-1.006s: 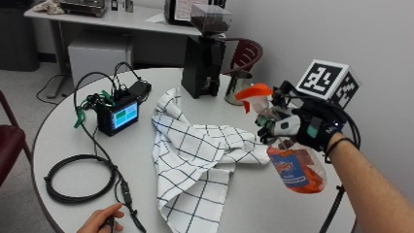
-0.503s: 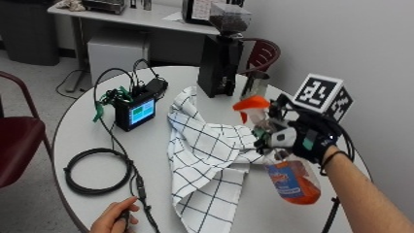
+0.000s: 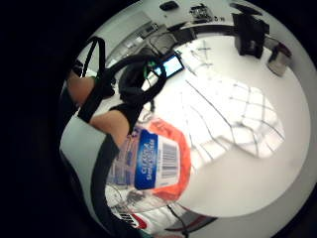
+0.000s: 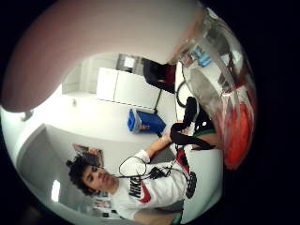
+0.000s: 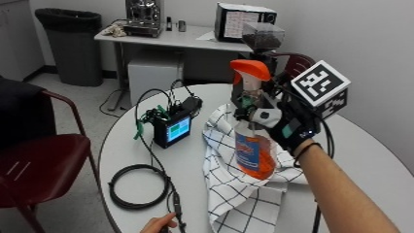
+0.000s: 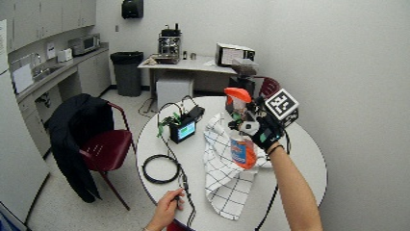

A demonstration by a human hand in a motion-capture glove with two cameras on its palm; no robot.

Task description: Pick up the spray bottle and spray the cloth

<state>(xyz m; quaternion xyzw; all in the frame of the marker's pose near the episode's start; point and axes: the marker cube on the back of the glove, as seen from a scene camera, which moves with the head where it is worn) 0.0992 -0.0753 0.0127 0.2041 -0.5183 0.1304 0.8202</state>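
The gloved right hand [image 5: 284, 127] is grasping the spray bottle [image 5: 254, 131] upright. It is hovering over the checked cloth [image 5: 242, 194], with the small screen device [image 5: 173, 130] at nine o'clock.

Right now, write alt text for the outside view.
A gloved right hand holds an orange spray bottle upright above a checked cloth on a round white table. A small screen device and a coiled cable lie beside the cloth.

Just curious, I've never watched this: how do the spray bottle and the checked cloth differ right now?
The spray bottle is upright in the air, gripped by the gloved right hand; the checked cloth lies crumpled on the round table. The bottle is orange, the cloth white with dark lines.
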